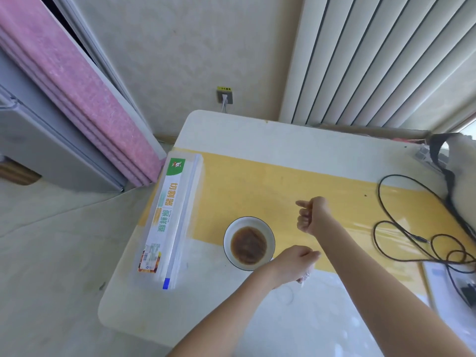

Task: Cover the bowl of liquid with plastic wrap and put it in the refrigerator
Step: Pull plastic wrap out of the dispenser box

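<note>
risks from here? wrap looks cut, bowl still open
1. The plastic wrap sheet, stretched between the left hand and right hand, may cling to itself before reaching the bowl.
2. The bowl holds brown liquid; a nudge from the left forearm beside it could spill it.
3. The black cable nearby could snag the right arm.

Worktop [257,136]: smooth, pale, faint sheen, with a matt yellow band [257,181] across it. Bowl [226,243]: glossy white ceramic look, dark rim, brown liquid [248,244] shining. Plastic wrap [306,276]: thin, clear, crinkled, glinting by the left hand [296,264]. Wrap dispenser [172,220]: translucent plastic case, printed paper label. Cable [386,207]: black, rubbery. Refrigerator [51,140]: grey, satin finish.
</note>
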Demonstrator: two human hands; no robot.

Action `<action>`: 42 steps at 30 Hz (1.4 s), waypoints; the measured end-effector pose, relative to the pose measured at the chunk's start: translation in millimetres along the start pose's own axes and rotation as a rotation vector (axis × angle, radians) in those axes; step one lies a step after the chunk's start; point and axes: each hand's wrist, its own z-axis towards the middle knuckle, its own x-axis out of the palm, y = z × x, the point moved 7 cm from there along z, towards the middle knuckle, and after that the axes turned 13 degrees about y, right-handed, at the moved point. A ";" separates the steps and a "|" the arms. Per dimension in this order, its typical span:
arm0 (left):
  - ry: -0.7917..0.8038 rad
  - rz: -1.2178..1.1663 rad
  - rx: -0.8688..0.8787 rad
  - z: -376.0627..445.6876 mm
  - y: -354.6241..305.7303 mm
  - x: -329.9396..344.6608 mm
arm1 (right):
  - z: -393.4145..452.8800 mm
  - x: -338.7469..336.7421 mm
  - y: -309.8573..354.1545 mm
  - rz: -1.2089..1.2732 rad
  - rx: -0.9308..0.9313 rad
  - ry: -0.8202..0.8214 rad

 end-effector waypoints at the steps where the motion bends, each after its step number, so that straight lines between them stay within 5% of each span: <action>1: 0.002 -0.020 -0.007 0.2 4.0 -0.7 | 4.6 -0.3 -4.0 0.015 0.022 0.011; 7: 0.043 0.026 -0.052 5.5 24.9 7.9 | 18.4 -22.1 -24.0 -0.143 0.089 0.012; 12: 0.022 -0.030 -0.063 6.8 39.3 9.6 | 19.2 -21.1 -18.5 -0.543 -0.229 -0.063; 19: -0.029 0.154 -0.113 16.0 62.3 15.2 | 26.2 -20.8 -20.9 -0.563 -0.278 -0.126; 25: -0.154 0.387 -0.187 24.4 82.3 1.1 | 32.9 -11.4 -24.0 -0.910 -0.328 -0.106; 31: -0.317 0.533 -0.281 28.8 85.4 -11.9 | 34.2 -17.4 -24.0 -0.958 -0.256 -0.317; 33: -0.329 0.533 -0.299 29.4 86.2 -10.5 | 34.3 -24.2 -29.1 -0.847 -0.165 -0.340; 38: -0.336 0.505 -0.289 30.0 91.3 -8.7 | 33.8 -26.8 -44.4 0.148 0.004 -0.202; 42: -0.341 0.504 -0.280 31.3 92.8 -9.7 | 24.3 -10.6 -48.3 0.355 -0.101 -0.045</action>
